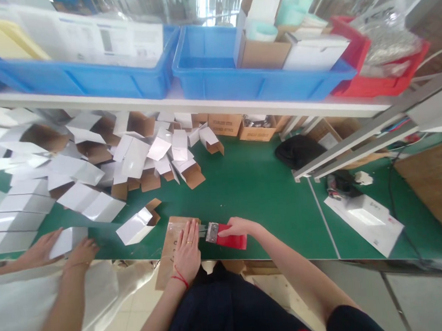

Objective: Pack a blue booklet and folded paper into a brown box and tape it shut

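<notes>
While I watch through the head view, my left hand (187,252) lies flat, fingers spread and released, pressing on a flat brown carton (170,248) at the near edge of the green table (260,193). The carton hangs partly over that edge, toward my lap. My right hand (240,228) is clenched on a red tool (231,240) with a metal head; that head touches the carton's right side, just beside my left fingertips. I cannot tell what kind of tool it is.

To my left, a co-worker's two hands (61,247) rest on a white flat box (66,240) at the table edge, fingers loosely laid on it. Just beside my carton lies an open white box (137,225) with a brown inside. Farther back, a heap of white boxes (130,156) covers the table's left half.

Above the table runs a shelf (202,106) carrying two blue bins (238,74) and a red bin (383,70); the middle bin holds cardboard and white boxes. A black bundle (298,151) sits under the shelf to the right, and a white packet (366,221) lies well apart from my hands, near the right end.
</notes>
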The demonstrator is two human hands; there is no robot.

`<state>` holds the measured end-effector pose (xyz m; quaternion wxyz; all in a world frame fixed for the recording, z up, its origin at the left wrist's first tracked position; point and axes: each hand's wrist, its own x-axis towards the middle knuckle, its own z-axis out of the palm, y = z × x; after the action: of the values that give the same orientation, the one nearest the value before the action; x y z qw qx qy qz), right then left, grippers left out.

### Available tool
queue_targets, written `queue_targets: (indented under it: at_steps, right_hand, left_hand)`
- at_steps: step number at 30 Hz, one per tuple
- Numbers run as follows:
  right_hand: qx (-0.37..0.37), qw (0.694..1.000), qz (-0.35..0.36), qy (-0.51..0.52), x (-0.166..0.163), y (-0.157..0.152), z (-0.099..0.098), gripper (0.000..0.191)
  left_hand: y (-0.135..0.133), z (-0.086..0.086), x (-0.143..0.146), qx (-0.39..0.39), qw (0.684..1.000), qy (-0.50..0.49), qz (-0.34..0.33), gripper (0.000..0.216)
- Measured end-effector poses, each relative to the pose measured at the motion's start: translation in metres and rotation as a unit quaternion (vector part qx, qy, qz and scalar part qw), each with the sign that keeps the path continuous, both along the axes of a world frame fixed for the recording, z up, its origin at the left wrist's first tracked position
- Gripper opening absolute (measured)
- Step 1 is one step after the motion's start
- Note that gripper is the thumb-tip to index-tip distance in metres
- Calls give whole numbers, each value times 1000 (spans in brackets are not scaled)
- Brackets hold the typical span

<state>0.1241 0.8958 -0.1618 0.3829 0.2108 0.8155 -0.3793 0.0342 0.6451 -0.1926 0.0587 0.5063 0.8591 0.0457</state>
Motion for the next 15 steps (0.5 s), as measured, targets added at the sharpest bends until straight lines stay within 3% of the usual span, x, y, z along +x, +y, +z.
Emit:
queue_targets:
  at_steps: [7, 11, 15]
  right_hand:
    - [126, 992, -18, -14, 17, -7, 1, 54]
    - [164, 985, -38, -24, -11, -35, -3, 52]
    - [202, 978, -48, -26, -44, -70, -4, 42]
  left_hand:
    - [0, -6, 1, 3, 999, 23, -26, 70]
    - [10, -28, 4, 34, 994, -15, -104, 71]
    - [19, -52, 7, 54, 992, -31, -105, 73]
